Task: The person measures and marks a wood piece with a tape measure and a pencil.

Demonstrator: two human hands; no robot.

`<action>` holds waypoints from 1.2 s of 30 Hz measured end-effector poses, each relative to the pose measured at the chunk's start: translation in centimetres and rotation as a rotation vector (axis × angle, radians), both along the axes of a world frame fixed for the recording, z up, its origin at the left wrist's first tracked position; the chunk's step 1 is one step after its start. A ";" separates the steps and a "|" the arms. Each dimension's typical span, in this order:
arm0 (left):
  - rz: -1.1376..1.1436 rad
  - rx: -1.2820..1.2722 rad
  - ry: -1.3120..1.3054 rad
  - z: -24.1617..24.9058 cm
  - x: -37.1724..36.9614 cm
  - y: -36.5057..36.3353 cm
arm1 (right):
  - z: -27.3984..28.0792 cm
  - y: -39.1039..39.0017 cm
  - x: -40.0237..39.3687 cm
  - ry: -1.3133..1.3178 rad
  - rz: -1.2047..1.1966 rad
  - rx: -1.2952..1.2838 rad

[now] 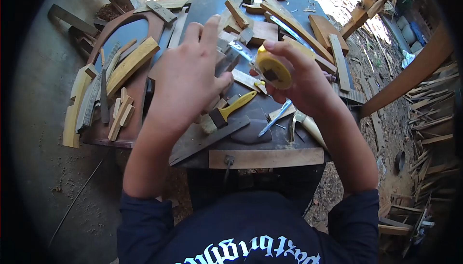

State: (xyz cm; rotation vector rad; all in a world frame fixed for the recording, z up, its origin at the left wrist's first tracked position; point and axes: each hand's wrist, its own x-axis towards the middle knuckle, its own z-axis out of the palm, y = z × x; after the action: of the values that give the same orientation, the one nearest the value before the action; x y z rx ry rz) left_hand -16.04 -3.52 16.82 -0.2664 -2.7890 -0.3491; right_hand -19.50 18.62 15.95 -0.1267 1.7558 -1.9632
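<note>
My right hand is wrapped round a yellow tape measure, held above the workbench. A short length of its blade sticks out towards the upper left. My left hand is raised to the left of it, back facing me, with thumb and fingers apart; its palm side is hidden. Below the hands lie a paintbrush with a yellow handle, a blue-and-silver pointed tool and a claw hammer, partly covered by my right forearm.
Wood offcuts and strips crowd the far side of the dark workbench. On the left, a curved brown wooden frame bears several wood pieces. A wooden post slants at the right. Scrap wood lies beyond it.
</note>
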 end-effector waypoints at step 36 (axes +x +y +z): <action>-0.655 0.206 -0.232 -4.3 10.3 12.7 | -12.9 13.8 22.1 -0.158 -0.344 -0.641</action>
State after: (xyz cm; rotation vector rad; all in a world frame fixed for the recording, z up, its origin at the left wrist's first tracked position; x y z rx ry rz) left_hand -5.75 9.17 12.57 -1.1562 -2.7760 -0.8556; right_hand 2.65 32.47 3.08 0.1217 1.0457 -2.6458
